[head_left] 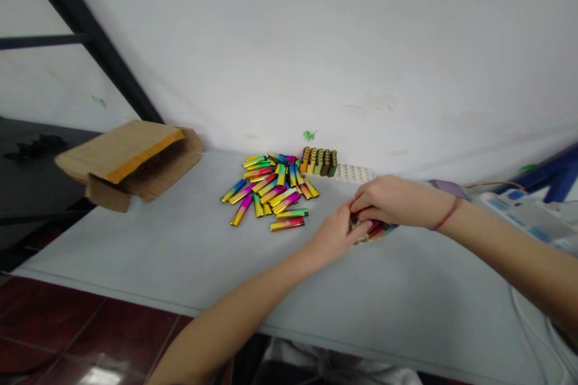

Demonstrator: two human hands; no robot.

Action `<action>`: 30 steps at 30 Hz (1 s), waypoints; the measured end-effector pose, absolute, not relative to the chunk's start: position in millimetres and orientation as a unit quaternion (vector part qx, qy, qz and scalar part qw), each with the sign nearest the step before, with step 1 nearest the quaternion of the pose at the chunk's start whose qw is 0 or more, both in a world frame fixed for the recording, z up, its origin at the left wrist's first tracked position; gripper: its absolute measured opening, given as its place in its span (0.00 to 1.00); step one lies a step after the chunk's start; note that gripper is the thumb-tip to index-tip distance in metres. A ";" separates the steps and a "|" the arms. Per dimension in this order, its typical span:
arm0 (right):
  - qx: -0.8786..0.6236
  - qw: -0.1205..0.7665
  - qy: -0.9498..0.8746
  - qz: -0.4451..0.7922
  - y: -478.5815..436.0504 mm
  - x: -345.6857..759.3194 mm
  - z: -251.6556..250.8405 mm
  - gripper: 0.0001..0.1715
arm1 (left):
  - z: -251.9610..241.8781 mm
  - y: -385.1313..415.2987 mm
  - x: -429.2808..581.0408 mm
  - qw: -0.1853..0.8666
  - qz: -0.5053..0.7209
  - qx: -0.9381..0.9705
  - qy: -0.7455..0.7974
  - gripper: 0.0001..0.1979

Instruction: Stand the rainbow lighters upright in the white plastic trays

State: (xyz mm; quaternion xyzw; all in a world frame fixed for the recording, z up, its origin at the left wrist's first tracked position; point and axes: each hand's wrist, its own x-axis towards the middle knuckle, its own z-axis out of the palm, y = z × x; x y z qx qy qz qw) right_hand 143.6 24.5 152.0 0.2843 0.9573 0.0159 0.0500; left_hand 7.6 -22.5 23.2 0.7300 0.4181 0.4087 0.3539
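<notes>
My left hand is closed against the near left side of a packed group of lighters, its thumb reaching across their front. From above right, my right hand comes down over the same group with its fingers pinched together; what they hold is hidden. A pale holder shows a little under this group. Left of my hands lies a loose pile of shiny rainbow-coloured lighters. Behind them, a block of upright lighters with gold tops stands near the wall. Beside it is a white tray with rows of holes.
An open cardboard box lies on its side at the table's left end. On the right are a purplish flat object, a white and blue item and cables. The grey table meets a white wall.
</notes>
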 end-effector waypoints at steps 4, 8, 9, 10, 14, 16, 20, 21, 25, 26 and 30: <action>0.272 0.069 0.958 -0.054 28.9 132.7 162.3 0.15 | 23.1 -16.5 0.2 0.324 0.452 0.709 0.434 0.17; 0.312 -0.087 0.938 -0.123 26.5 137.3 162.2 0.29 | 36.7 -11.1 -20.5 0.303 0.465 0.690 0.465 0.14; 0.321 -0.119 0.930 -0.137 24.0 139.9 161.6 0.30 | 42.9 -8.6 -29.2 0.293 0.467 0.683 0.479 0.14; 0.330 -0.140 0.922 -0.147 20.8 142.6 160.9 0.29 | 49.6 -5.4 -39.8 0.271 0.472 0.674 0.500 0.14; 0.359 -0.130 0.911 -0.158 7.1 154.8 155.1 0.28 | 70.5 10.7 -99.2 0.094 0.413 0.633 0.648 0.13; 0.373 -0.111 0.908 -0.158 2.7 161.8 149.8 0.28 | 72.0 15.8 -132.0 0.038 0.339 0.597 0.726 0.15; 0.400 -0.112 0.896 -0.160 -0.8 175.6 138.3 0.26 | 59.0 15.8 -175.2 -0.004 0.229 0.538 0.811 0.20; 0.406 -0.120 0.892 -0.157 -1.7 178.6 135.9 0.26 | 54.5 15.3 -179.0 -0.009 0.213 0.541 0.813 0.21; 0.422 -0.161 0.883 -0.128 -9.4 188.8 128.0 0.24 | 41.1 18.0 -171.9 -0.006 0.181 0.564 0.805 0.22; 0.424 -0.169 0.881 -0.121 -12.2 191.4 126.2 0.24 | 39.4 19.5 -167.2 -0.002 0.180 0.564 0.806 0.23; 0.420 -0.208 0.879 -0.087 -23.2 203.5 116.7 0.20 | 35.6 21.9 -151.5 -0.017 0.181 0.569 0.802 0.27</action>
